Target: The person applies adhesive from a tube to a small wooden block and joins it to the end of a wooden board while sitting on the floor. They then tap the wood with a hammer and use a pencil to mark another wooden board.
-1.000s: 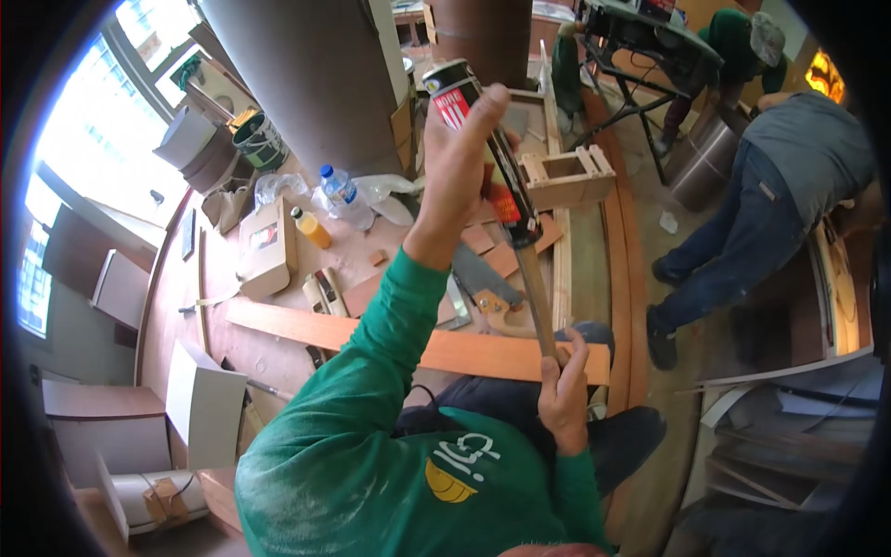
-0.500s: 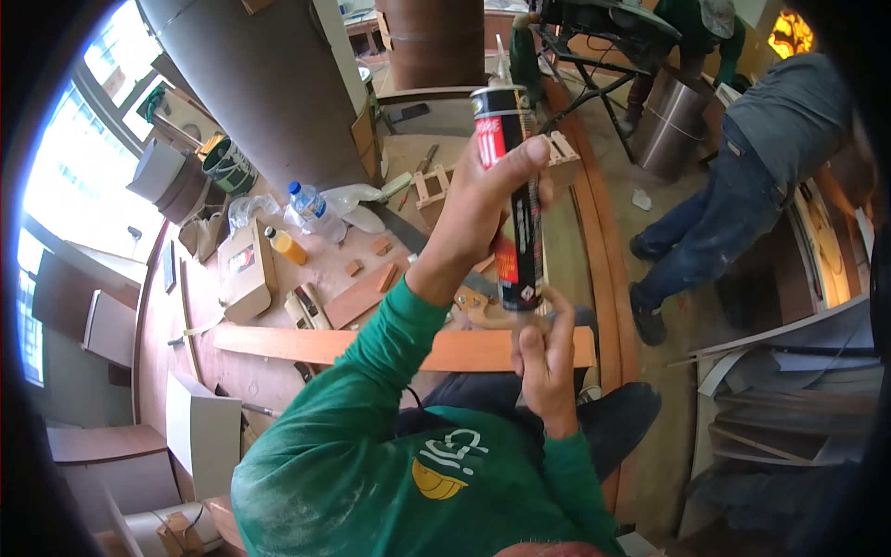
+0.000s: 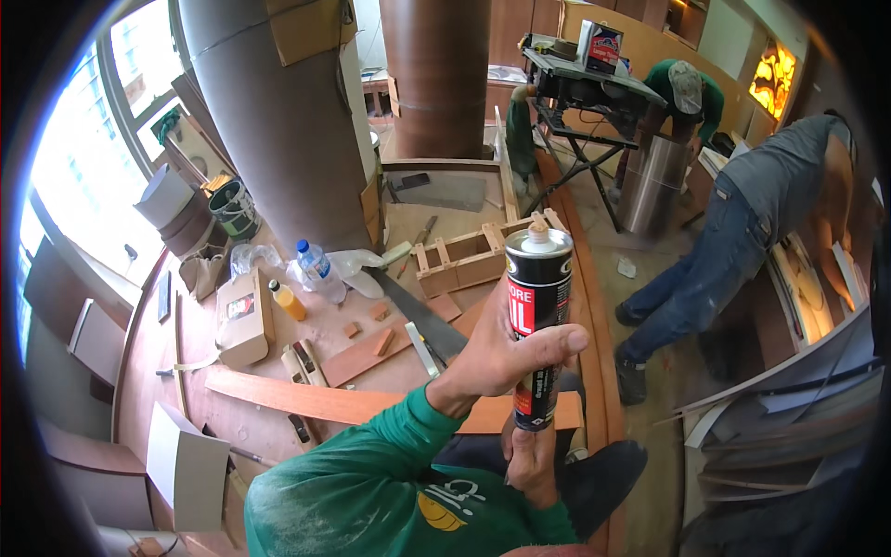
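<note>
My left hand (image 3: 506, 357) grips a black-and-red sealant cartridge (image 3: 538, 292) upright, its thumb across the front; a short white spout with beige material on it tops the tube. My right hand (image 3: 529, 469) is closed directly below the cartridge's base, around something mostly hidden. Behind them an orange-brown plank (image 3: 306, 396) lies across the board. A handsaw (image 3: 418, 311), wood planes (image 3: 302, 367), small wood offcuts (image 3: 385, 339) and a slatted wooden frame (image 3: 455, 260) lie beside and beyond my hands.
A cardboard box (image 3: 241, 325), water bottle (image 3: 316, 265) and juice bottle (image 3: 288, 299) sit left, near large columns (image 3: 436, 74). A co-worker in grey (image 3: 770, 186) bends at right; another in green (image 3: 705, 93) works behind a machine stand (image 3: 580, 84) and metal cylinder (image 3: 650, 186).
The cartridge has come down toward me and turned more upright, showing its top. My left hand lowered with it; my right hand moved lower, and the stick it held is now mostly hidden.
</note>
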### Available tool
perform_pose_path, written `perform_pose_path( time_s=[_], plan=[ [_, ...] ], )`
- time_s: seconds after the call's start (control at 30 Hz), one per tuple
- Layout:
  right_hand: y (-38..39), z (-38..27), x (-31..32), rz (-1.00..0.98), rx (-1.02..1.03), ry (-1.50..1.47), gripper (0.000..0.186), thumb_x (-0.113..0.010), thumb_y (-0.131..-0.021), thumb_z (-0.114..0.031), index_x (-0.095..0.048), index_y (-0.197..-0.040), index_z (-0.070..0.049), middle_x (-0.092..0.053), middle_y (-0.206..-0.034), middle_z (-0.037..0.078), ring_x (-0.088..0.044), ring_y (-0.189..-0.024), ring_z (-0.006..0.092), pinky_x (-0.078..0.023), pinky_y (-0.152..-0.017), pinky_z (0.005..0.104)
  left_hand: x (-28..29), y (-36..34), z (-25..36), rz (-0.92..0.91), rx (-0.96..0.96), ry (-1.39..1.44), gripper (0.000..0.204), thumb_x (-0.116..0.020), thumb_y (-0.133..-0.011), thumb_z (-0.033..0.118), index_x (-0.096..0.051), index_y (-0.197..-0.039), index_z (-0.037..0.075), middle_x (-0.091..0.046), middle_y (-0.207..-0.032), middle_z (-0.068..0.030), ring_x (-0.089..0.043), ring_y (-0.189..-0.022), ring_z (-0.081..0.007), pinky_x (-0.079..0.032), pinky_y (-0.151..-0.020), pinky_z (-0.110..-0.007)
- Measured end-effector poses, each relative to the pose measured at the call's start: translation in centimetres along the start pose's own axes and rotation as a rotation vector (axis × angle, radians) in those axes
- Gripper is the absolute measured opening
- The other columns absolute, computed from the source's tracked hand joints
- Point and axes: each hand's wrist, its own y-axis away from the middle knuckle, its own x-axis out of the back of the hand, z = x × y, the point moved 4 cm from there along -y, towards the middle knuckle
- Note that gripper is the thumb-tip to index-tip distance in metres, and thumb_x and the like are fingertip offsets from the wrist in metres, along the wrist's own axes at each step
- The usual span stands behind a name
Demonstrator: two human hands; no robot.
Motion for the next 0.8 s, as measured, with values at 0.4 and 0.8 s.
perform_pose_path(
  time_s=[0.4,0.8],
  plan=[
    [-0.9,-0.3,-1.0,-0.018,-0.017,0.030,0.051,-0.053,-0.115,-0.048,-0.049,-0.127,0.001,-0.050,-0.072,-0.002,-0.047,-0.057,0.0082,-0.037,-0.052,0.0265,1.0,0.5,0.5,0.015,-0.015,-0.025,0.056,-0.092,-0.092,0.032,-0.051,-0.120,0.006,-0.064,-0.089,-0.0018,-0.068,-0.074,-0.0101,-0.057,-0.068,-0.027],
    [-0.6,0.8,-0.4,0.000,-0.101,-0.071,0.044,-0.050,-0.118,-0.045,-0.052,-0.124,-0.001,-0.045,-0.070,-0.004,-0.042,-0.055,0.0061,-0.034,-0.050,0.0245,2.2,-0.7,-3.4,0.077,0.072,-0.011,0.066,-0.087,-0.093,0.025,-0.046,-0.140,0.004,-0.061,-0.089,-0.0046,-0.066,-0.070,-0.0146,-0.054,-0.064,-0.031]
  ],
)
